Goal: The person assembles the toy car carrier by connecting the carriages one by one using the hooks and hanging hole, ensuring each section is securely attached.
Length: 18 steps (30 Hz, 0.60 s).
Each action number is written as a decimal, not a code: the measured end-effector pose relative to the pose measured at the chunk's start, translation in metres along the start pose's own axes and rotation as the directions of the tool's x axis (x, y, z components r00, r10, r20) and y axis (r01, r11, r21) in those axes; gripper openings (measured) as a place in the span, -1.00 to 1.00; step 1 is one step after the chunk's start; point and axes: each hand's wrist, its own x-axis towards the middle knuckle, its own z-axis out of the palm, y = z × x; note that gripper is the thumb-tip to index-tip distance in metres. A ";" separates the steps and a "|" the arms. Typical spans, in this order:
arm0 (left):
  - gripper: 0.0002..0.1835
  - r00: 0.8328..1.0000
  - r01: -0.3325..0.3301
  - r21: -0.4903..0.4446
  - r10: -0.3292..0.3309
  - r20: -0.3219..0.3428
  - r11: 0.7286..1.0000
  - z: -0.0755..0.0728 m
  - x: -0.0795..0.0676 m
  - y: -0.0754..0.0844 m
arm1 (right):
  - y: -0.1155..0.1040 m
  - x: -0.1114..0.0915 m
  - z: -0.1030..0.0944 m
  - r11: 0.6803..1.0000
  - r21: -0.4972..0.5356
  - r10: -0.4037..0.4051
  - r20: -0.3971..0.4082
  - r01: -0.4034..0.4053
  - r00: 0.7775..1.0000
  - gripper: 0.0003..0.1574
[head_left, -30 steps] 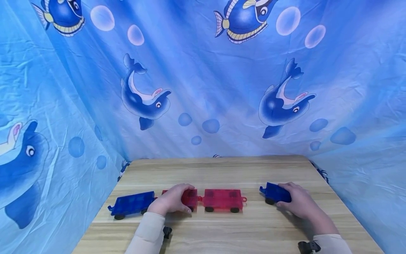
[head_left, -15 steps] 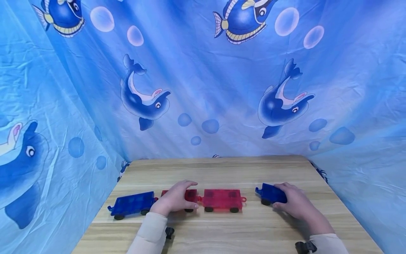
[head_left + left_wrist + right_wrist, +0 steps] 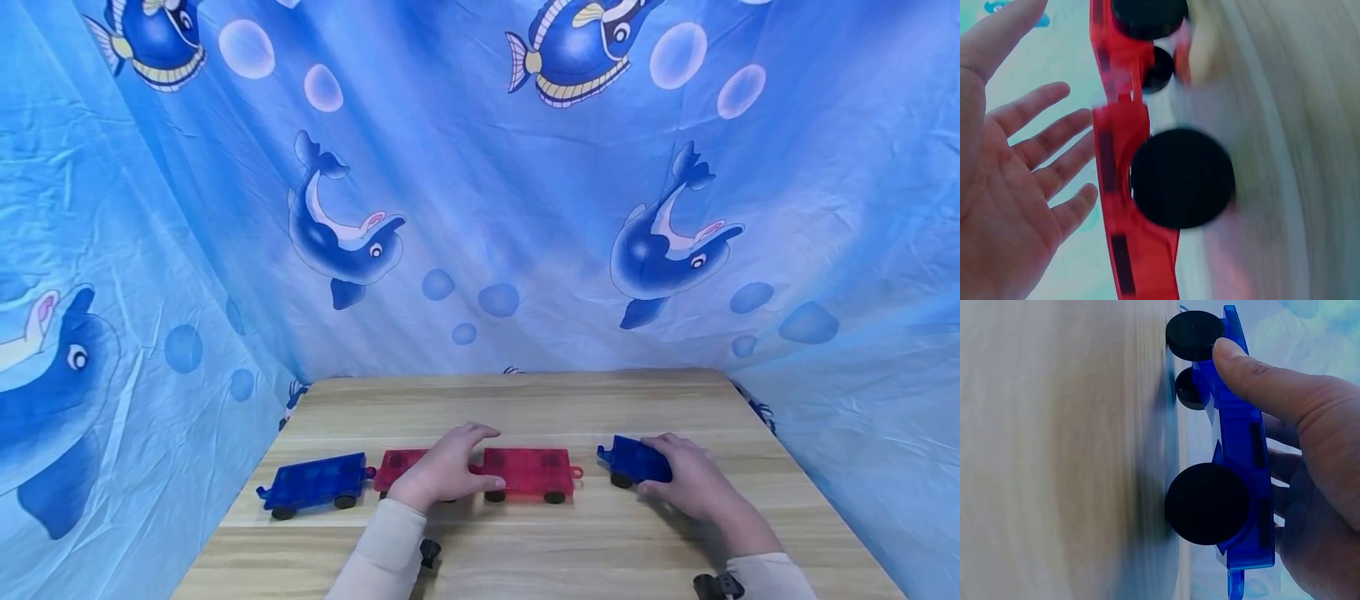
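My right hand grips a blue toy train car from above, thumb on its near side beside a black wheel in the right wrist view. The car's hook points left at the ring of the right red train car, with a gap between them. Fingers spread, my left hand hovers over the joint between that car and the left red train car, hiding part of both. In the left wrist view its open palm is beside the linked red cars.
Another blue train car stands at the left, slightly angled, its right end joined to the left red car. All stand on a wood-grain table. A blue sea-print cloth hangs behind and at both sides.
My left hand has slid right along the red cars, from the left one to the joint. My right hand has brought its blue car a little left, closer to the red ring.
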 end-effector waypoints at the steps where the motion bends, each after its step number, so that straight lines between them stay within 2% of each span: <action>1: -0.11 1.000 -0.008 0.012 0.008 -0.001 1.000 0.002 0.002 0.002 | 0.000 0.000 0.000 1.000 0.000 -0.002 0.002 0.002 1.000 0.03; 7: -0.11 0.999 -0.049 0.039 0.050 -0.020 0.998 0.012 0.010 0.014 | 0.000 0.001 0.003 1.000 -0.001 -0.009 0.010 0.009 1.000 0.04; 18: -0.14 0.998 -0.062 0.073 0.064 -0.022 0.995 0.026 0.019 0.033 | -0.007 0.001 0.003 1.000 0.011 0.004 0.023 -0.004 1.000 0.02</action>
